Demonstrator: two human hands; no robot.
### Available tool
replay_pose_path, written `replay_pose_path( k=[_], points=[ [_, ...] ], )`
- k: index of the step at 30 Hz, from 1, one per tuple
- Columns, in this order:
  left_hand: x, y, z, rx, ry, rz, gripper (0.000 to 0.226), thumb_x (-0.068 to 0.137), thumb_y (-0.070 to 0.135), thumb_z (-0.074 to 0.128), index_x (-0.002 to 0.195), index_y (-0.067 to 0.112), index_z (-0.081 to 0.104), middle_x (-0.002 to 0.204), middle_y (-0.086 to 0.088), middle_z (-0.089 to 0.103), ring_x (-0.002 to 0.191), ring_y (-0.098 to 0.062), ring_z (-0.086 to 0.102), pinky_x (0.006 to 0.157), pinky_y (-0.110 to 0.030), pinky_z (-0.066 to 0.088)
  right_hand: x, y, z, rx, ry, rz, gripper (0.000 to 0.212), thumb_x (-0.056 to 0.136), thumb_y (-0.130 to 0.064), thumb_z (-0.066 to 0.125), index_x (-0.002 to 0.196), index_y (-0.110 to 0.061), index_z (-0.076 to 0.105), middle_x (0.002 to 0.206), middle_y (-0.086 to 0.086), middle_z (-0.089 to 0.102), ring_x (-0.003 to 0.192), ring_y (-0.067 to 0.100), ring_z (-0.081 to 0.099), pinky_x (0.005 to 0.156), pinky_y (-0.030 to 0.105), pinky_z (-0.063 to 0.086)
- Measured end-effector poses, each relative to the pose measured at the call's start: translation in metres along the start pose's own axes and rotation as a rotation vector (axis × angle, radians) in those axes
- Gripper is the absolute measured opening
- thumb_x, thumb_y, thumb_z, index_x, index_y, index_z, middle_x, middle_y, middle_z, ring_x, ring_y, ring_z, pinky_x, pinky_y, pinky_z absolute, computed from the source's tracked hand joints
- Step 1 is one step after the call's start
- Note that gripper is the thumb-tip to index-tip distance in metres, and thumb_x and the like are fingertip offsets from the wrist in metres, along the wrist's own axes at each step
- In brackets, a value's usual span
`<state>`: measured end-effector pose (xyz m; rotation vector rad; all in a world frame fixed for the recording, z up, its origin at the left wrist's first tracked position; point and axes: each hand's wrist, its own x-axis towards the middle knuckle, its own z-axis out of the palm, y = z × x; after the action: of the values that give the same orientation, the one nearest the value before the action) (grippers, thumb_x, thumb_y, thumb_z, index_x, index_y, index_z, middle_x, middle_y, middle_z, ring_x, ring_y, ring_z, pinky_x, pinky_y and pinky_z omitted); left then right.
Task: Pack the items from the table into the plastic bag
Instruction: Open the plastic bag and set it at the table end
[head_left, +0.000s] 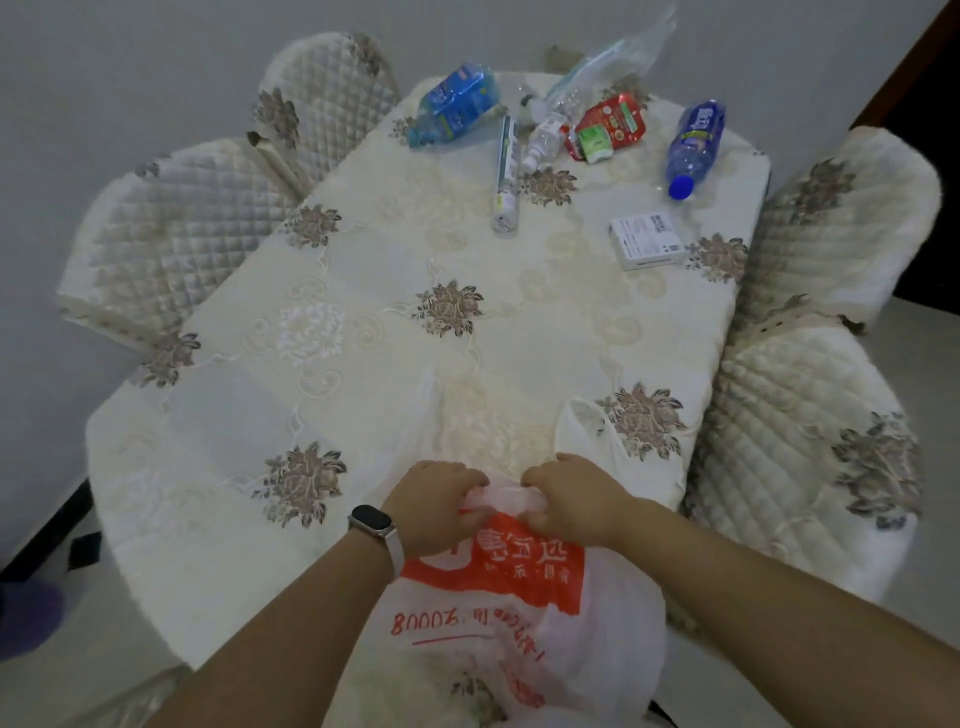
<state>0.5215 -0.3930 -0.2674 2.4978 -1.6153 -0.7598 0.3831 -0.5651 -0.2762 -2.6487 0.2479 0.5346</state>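
At the table's near edge, the plastic bag (498, 587) hangs half off the cloth. It is white film with red print, and its two handles flop forward onto the tabletop. The left hand (434, 506) and right hand (576, 499) sit close together on its top rim, fingers curled and pinching the film; neither is free. My judgement is that they are working the layers apart to find the mouth, which does not look open yet. The bag is probably kept at the body so it can be steadied for loading. Contents, if any, are not visible.

All items lie well beyond the bag, at the far end.
- Nearest, beyond and right of the bag: white box (649, 240), lying flat.
- Farther right: blue-capped bottle (693, 145) on its side, cap toward the bag.
- Straight beyond: tube (506, 171) lying lengthwise, then a small clear bottle (543, 143) and a red pouch (613, 122) with a green-and-white packet (595, 144) against it.
- Beyond and left: large blue bottle (454, 104), lying down.
- Farthest: clear bag (613, 57), crumpled and sticking up.

Each item likely needs a long reach, or the bag moved up the table.

The tablecloth (363, 291) is cream and embroidered, with brown flower motifs. Quilted chairs (171, 234) stand to both sides of the bag. A plain pale wall is behind and a light floor below. A wristband (371, 522) is on the left wrist.
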Motion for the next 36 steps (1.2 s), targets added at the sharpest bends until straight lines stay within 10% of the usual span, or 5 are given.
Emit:
replay_pose_path(
  k=[5,13,20,30,36],
  points=[
    [-0.018,-0.006,0.003,-0.021,-0.126,0.048,0.041,0.085,0.065,0.053,0.094,0.027,0.064,0.089,0.008,0.063,0.076,-0.014,0.057,0.070,-0.031,0.049,-0.020,-0.008,-0.009,-0.042,0.026,-0.098,0.014,0.092,-0.031,0.047,0.080,-0.024,0.045,0.073,-0.005,0.052,0.066,0.017,0.051,0.060,0.032,0.042],
    [-0.051,-0.014,0.001,-0.115,-0.091,0.118,0.015,0.096,0.035,0.051,0.086,0.024,0.053,0.079,0.004,0.058,0.070,-0.018,0.053,0.060,-0.027,0.038,-0.061,-0.033,-0.017,0.023,0.074,-0.084,0.016,0.096,-0.033,0.043,0.091,-0.019,0.048,0.082,-0.005,0.052,0.072,0.019,0.053,0.066,0.036,0.045],
    [-0.090,-0.001,-0.002,-0.274,0.081,0.056,0.020,0.093,0.045,0.058,0.091,0.025,0.053,0.069,0.006,0.067,0.061,-0.010,0.059,0.057,-0.027,0.044,-0.101,-0.059,0.000,0.034,-0.092,-0.006,0.067,0.067,-0.083,0.053,0.114,-0.036,0.046,0.095,-0.014,0.062,0.085,0.008,0.059,0.075,0.030,0.050],
    [-0.126,0.001,0.000,0.145,-0.377,0.012,0.064,0.066,0.077,0.066,0.111,0.031,0.062,0.100,0.010,0.068,0.080,-0.012,0.059,0.073,-0.029,0.052,-0.115,-0.076,0.034,-0.021,-0.010,0.011,0.012,0.082,-0.031,0.057,0.086,-0.020,0.057,0.082,-0.008,0.047,0.078,0.014,0.049,0.060,0.027,0.034],
    [-0.131,-0.003,0.026,0.071,-0.079,-0.050,0.024,0.091,0.039,0.050,0.091,0.020,0.065,0.085,0.002,0.064,0.075,-0.020,0.059,0.060,-0.028,0.043,-0.110,-0.073,0.020,-0.088,0.225,0.083,0.013,0.086,-0.029,0.056,0.081,-0.025,0.044,0.087,-0.002,0.058,0.083,0.020,0.056,0.060,0.029,0.032]
  ],
)
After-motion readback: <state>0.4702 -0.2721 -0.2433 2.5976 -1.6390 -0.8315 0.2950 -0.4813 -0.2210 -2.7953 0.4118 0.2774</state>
